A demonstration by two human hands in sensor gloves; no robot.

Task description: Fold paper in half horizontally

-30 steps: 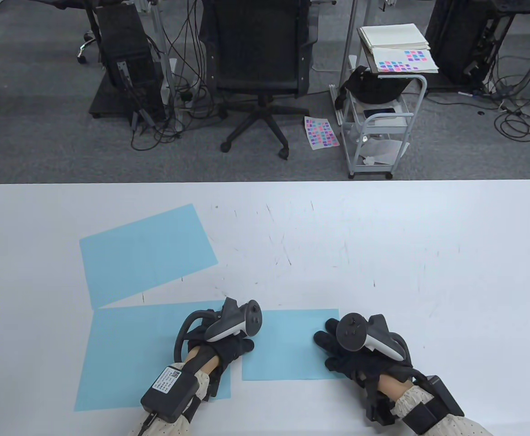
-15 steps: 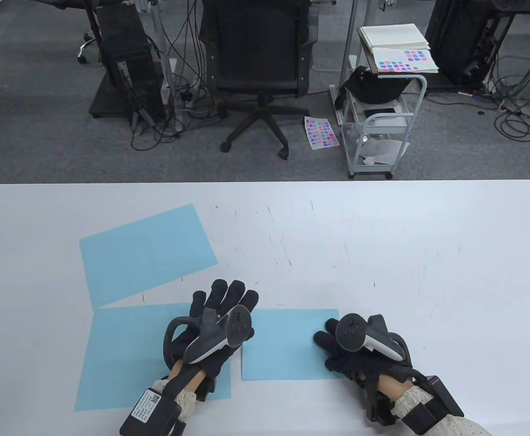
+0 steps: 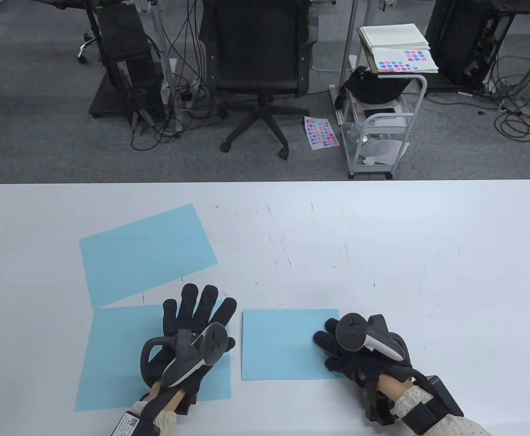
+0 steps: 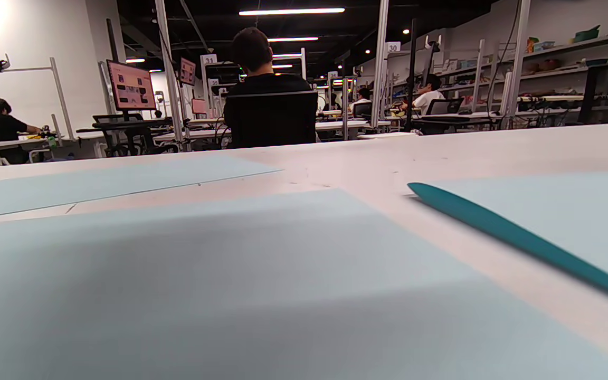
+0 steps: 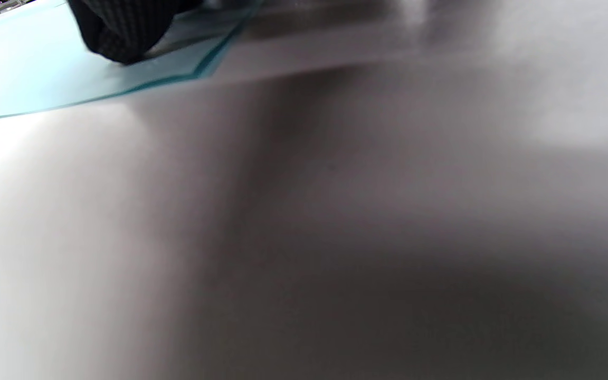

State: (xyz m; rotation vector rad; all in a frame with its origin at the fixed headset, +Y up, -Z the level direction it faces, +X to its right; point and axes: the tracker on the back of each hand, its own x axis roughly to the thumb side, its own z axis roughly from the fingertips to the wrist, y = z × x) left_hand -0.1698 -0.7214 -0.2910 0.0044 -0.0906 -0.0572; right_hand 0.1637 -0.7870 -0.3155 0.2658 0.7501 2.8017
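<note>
A folded light-blue paper point(image 3: 283, 345) lies flat near the table's front edge. My right hand point(image 3: 331, 345) rests on its right part with the fingers pressing down. In the right wrist view a gloved fingertip point(image 5: 119, 31) presses on the paper point(image 5: 29, 79) close to its layered edge. My left hand point(image 3: 199, 318) lies to the left of the folded paper, fingers spread wide, over a larger light-blue sheet point(image 3: 120, 359), holding nothing. In the left wrist view that sheet point(image 4: 219, 274) fills the foreground and the folded paper point(image 4: 557, 211) shows at the right.
A third light-blue sheet point(image 3: 147, 254) lies tilted at the back left, also seen in the left wrist view point(image 4: 98, 182). The white table point(image 3: 383, 254) is scratched. Beyond its far edge stand an office chair point(image 3: 258, 59) and a white cart point(image 3: 383, 122).
My left hand has left the folded paper's left edge, moved left and back onto the larger sheet, and opened with its fingers spread. My right hand has stayed in place.
</note>
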